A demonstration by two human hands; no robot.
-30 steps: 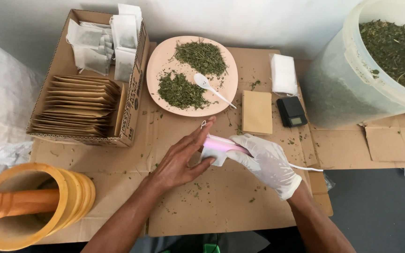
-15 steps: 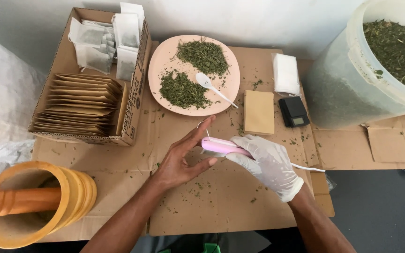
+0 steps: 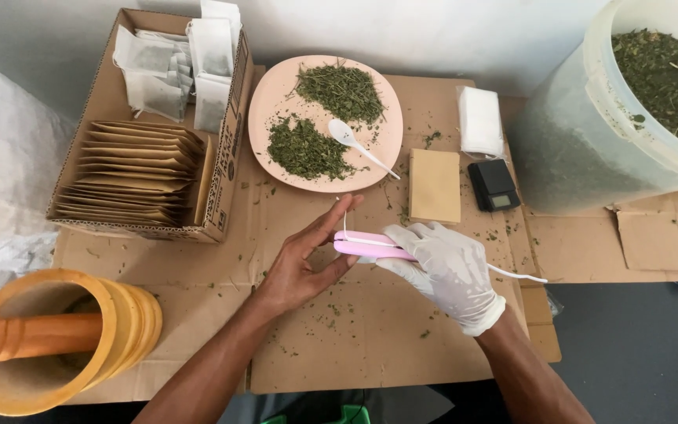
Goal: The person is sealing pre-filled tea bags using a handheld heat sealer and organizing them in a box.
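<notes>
A pink sealer, slim and bar-shaped, is held low over the cardboard-covered desk, just in front of the pink plate. Its long axis runs nearly left to right, tilted slightly, so that one end points toward the bare left hand and the other is buried in the gloved right hand. The right hand is closed around the sealer's right end and body; a white cord trails from that side across the desk. The left hand is spread, fingers apart and extended, with the fingertips laid against the sealer's left end and the thumb just under it; nothing is gripped by it. A thin white string stands up from the sealer's left end, between the left fingers, and whatever it is tied to is hidden in the sealer.

The sealer therefore lies directly between the two hands, touched by both, its free end nearer the left one.

Dried green herb and a white spoon are seen on the plate beyond; a tan envelope and a small black scale lie to the right of it.
</notes>
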